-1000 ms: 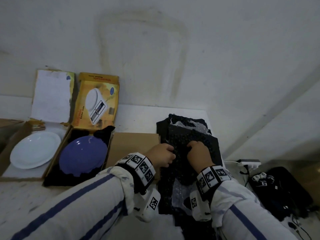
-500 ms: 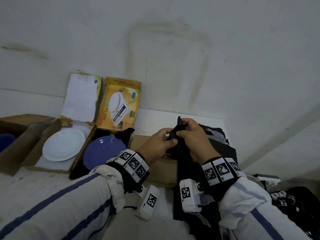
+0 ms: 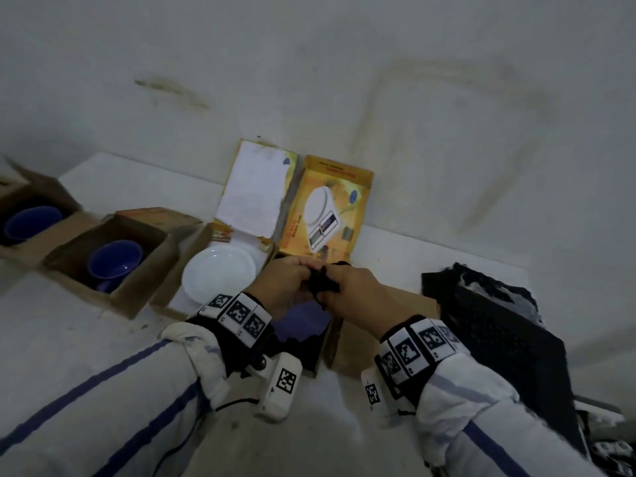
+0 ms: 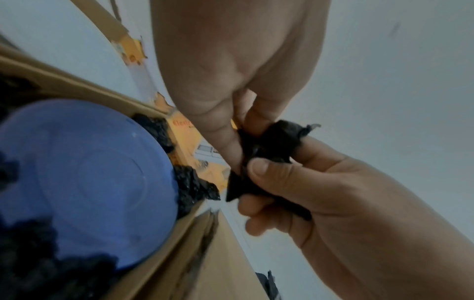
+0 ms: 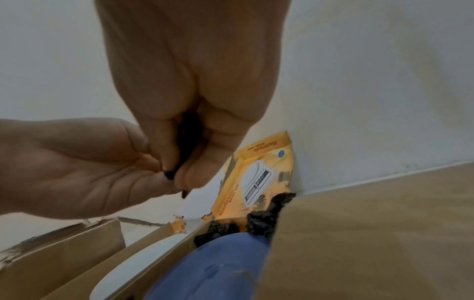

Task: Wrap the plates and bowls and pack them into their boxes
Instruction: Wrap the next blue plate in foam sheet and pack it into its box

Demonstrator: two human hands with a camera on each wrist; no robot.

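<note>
A small crumpled piece of black wrap [image 3: 320,285] is pinched between both hands above the blue plate's box. My left hand [image 3: 297,282] grips its left side and my right hand [image 3: 340,287] grips its right side. In the left wrist view the black wrap [image 4: 271,150] sits between left fingers [image 4: 225,146] and the right thumb. The blue plate [image 3: 299,325] lies on black wrap in its open cardboard box [image 4: 195,249], partly hidden by my wrists. A white plate [image 3: 218,273] lies bare in the box to its left.
Two blue bowls [image 3: 115,261] [image 3: 32,222] sit in open cardboard boxes at the left. Yellow box lids [image 3: 327,215] lean against the wall. A stack of black bubble wrap [image 3: 499,335] lies at the right. A cardboard flap [image 5: 372,233] lies between box and stack.
Both hands lifted a piece of black wrap off the stack at the right and carried it left, over the blue plate's box. The head view swung left, showing the bowls.
</note>
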